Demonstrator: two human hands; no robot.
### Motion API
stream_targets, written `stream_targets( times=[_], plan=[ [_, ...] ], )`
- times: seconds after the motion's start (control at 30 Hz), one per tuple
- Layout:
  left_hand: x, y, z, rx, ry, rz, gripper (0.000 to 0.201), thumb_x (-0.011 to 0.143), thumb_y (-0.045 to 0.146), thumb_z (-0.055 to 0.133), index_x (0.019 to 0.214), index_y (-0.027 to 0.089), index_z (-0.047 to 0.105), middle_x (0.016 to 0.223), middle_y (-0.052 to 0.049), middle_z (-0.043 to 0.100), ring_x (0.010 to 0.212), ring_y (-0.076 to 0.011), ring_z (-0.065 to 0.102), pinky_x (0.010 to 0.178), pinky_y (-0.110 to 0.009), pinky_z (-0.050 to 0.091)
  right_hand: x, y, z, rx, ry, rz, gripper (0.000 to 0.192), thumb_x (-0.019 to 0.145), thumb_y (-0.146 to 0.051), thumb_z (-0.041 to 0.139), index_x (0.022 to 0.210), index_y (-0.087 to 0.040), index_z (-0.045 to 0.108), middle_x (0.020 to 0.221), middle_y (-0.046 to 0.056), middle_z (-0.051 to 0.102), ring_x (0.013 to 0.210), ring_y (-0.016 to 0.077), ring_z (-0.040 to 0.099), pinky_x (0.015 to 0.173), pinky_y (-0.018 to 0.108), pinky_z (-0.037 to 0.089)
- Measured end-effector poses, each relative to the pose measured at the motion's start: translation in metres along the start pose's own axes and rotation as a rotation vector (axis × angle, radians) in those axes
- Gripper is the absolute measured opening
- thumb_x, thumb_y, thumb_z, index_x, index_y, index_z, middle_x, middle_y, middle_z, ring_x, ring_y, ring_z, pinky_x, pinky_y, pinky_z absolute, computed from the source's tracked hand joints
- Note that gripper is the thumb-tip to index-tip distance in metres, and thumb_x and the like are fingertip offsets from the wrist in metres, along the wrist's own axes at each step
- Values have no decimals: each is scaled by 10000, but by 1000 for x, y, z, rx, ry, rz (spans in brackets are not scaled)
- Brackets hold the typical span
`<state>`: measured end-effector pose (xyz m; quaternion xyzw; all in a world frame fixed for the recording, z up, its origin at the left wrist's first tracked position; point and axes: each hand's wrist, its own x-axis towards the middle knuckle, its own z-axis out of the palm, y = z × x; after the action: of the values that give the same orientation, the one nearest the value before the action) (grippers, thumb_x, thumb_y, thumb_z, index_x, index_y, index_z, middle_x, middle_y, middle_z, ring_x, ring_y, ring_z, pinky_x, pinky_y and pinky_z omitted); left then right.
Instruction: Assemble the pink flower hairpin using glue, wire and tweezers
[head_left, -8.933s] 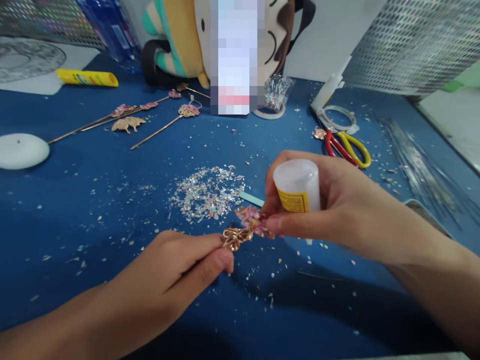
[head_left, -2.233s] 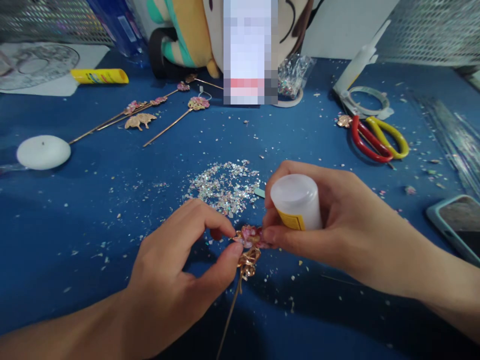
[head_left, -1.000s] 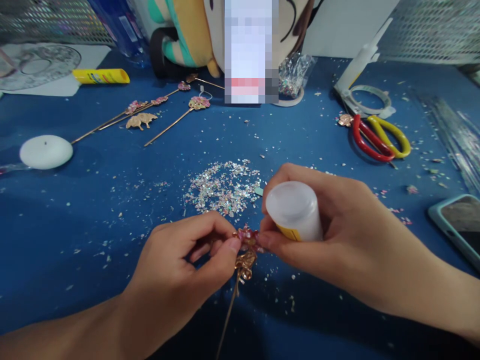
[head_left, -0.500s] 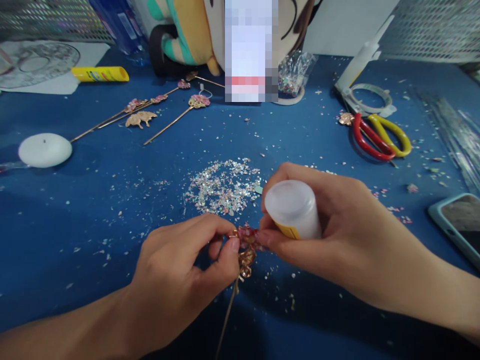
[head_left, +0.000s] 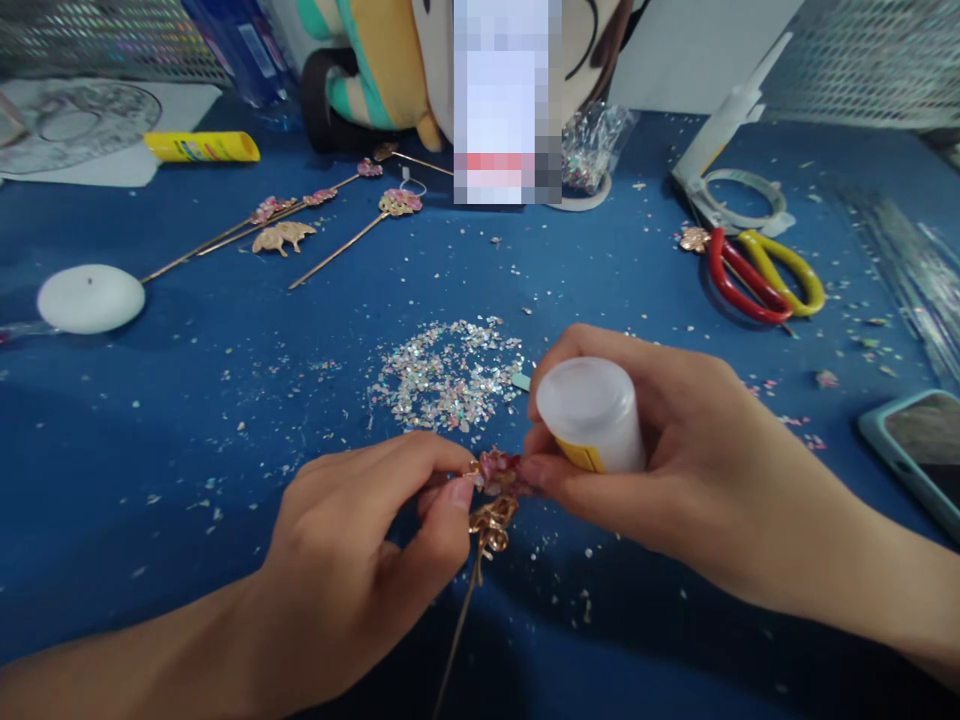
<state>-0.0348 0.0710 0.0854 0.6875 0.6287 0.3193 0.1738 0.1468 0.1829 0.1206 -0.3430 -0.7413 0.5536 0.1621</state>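
I see a deep blue table cover (head_left: 225, 420) speckled with a silvery iridescent heap of flakes (head_left: 448, 375). The hairpin (head_left: 491, 495) is gold with a pink top; the bottle (head_left: 591, 415) is milky white with a yellow label. The scissors (head_left: 761, 280) pair one red handle with one yellow (quite bright). A yellow tube (head_left: 202, 147) lies by a white dome (head_left: 90, 298).
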Motion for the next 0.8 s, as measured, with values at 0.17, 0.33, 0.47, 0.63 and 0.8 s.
stream_targets(
  times=[0.17,0.33,0.47,0.63,0.8],
  plan=[
    [3,2,2,-191,-49,-205,225,908,225,582,725,301,688,497,148,536,381,-53,425,430,-86,366,1,3,0,16,0,15,188,787,-71,679,789,-224,569,685,-74,626,588,79,550,484,184,437],
    [4,0,2,-404,-97,-412,248,913,375,678,696,285,760,547,81,640,432,-74,515,397,-87,384,1,6,0,14,-6,-10,176,789,-98,680,807,-228,563,693,-67,636,592,92,561,483,195,450],
    [7,2,1,-460,-92,-440,239,885,368,691,677,284,774,537,74,649,436,-72,526,401,-77,398,-1,9,0,29,9,-11,169,806,-111,687,813,-233,570,695,-65,643,590,94,567,478,196,447],
    [6,3,1,-366,-64,-387,254,887,327,650,679,323,795,528,90,683,433,-79,556,404,-78,399,-1,7,0,16,14,-5,179,792,-107,694,799,-236,570,682,-64,643,580,100,566,471,205,445],
    [4,0,2,-226,-95,-333,299,928,318,581,691,318,764,550,101,710,393,-85,515,388,-114,369,-1,5,0,23,15,11,195,790,-79,685,801,-238,573,684,-73,644,587,92,573,475,193,448]
  ],
)
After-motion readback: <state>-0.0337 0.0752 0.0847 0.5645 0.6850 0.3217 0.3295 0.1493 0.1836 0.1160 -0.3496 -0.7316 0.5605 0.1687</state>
